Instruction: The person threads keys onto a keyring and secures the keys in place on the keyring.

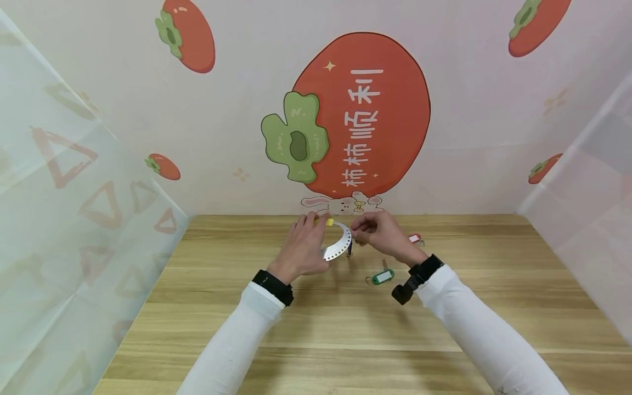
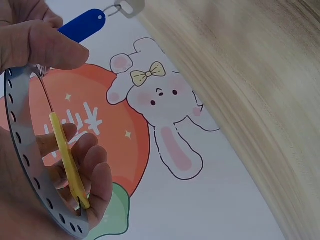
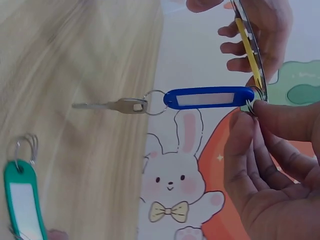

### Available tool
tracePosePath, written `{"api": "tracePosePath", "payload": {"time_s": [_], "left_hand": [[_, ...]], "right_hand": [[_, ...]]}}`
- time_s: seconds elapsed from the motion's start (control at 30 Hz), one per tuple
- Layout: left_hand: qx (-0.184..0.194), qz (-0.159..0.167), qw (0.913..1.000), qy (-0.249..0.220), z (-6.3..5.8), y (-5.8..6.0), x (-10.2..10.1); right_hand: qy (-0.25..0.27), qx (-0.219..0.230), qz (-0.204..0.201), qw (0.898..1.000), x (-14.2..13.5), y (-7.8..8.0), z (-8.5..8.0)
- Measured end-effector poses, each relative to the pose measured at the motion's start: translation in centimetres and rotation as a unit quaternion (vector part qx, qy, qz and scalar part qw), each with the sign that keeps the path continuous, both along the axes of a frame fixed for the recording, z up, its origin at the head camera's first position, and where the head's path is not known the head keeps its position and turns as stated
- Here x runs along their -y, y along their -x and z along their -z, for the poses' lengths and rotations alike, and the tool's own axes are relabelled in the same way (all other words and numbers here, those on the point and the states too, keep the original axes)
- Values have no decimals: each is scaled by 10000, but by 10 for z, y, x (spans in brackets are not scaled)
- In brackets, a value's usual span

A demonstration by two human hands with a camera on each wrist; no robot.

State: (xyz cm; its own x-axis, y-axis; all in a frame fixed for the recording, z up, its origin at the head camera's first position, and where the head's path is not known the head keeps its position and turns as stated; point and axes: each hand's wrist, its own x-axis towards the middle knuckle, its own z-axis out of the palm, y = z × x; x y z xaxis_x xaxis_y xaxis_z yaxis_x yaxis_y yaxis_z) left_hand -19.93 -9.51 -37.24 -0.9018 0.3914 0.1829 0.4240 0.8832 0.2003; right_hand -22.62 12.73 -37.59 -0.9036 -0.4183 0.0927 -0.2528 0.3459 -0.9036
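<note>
My left hand (image 1: 303, 249) holds up a crescent-shaped metal plate (image 1: 337, 250) with a row of small holes along its outer edge. A yellow bar (image 2: 68, 160) spans its open side, beside the curled left fingers. My right hand (image 1: 382, 233) pinches the small metal rings (image 3: 251, 106) of a blue key tag between thumb and fingertip, right at the plate's edge. This blue key tag (image 3: 205, 99) has a pale label, and from its other end a key (image 3: 131, 106) hangs on a ring, above the table.
On the wooden table (image 1: 316, 329), a green key tag (image 1: 383, 276) with a key and ring lies below my right hand. A red key tag (image 1: 415, 238) lies behind the right wrist. A printed backdrop (image 1: 237, 126) rises at the table's far edge.
</note>
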Motion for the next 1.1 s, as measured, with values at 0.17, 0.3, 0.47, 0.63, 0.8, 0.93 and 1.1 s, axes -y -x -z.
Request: {"api": "tracePosePath", "payload": {"time_s": [0.17,0.3,0.47,0.63,0.8,0.93,1.1], "left_hand": [[-2,25,10000,-8,-1,0,0],[2,41,10000,-37,-1,0,-1],[60,35,10000,-13,-3,-1,-2],[91,46,9999,-44,-5,-2,-3],[67,68,9999,-137,-5,-1,-2],[32,80,9998,-167,-6,-1,-1],[-34,84,9999,-142,-6,-1,0]], "right_hand": [[363,824,-116,9959,-4,-1,4],[548,1085,-222,9923,-7,-2,8],[712,1113,-244,9909,-8,-4,12],[703,919,-109,9932,-7,-6,13],[446,255,87,9986,-4,-8,13],[123,-490,289,9983,0,-9,14],[-395,-1440,519,9874,5,-11,12]]}}
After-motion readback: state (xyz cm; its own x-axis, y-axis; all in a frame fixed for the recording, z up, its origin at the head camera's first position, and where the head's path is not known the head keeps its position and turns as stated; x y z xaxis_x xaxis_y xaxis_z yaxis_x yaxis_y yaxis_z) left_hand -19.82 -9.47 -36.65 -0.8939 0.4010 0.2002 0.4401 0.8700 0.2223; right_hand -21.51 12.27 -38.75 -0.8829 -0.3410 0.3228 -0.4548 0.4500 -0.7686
